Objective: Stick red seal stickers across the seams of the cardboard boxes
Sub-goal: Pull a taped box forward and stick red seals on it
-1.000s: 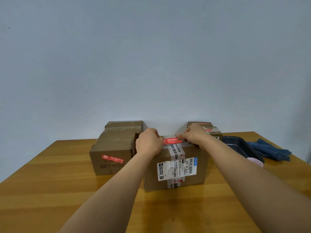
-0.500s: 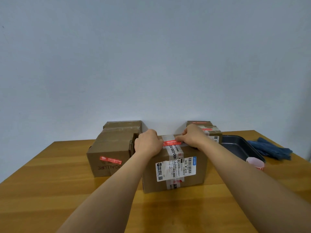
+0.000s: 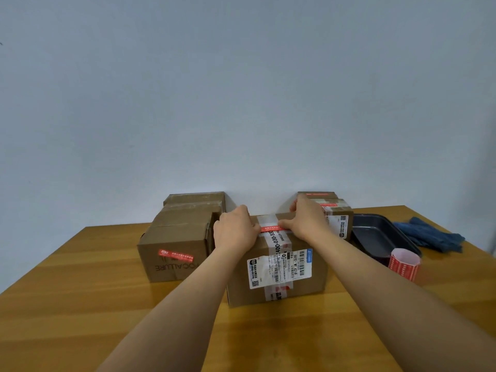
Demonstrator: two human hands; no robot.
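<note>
A cardboard box (image 3: 316, 277) with a white shipping label and a white tape strip stands in the middle of the wooden table. A red seal sticker (image 3: 269, 228) lies across the tape at its top front edge. My left hand (image 3: 234, 232) rests on the box's top left corner with its fingertips at the sticker's left end. On the top right side my right hand (image 3: 306, 220) presses its thumb onto the sticker's right end. A roll of red seal stickers (image 3: 404, 265) stands to the right of the box.
A second box (image 3: 174, 251) bearing a red sticker sits left, with another box behind it. A smaller sealed box (image 3: 336, 213) stands back right. A dark tray (image 3: 375, 232) and a blue cloth (image 3: 429, 234) lie at the right, near the table edge.
The view has shifted slightly, which brings the sticker roll more into sight. Both hands stay on the box top, and the fingers have slid a little along the red sticker.
</note>
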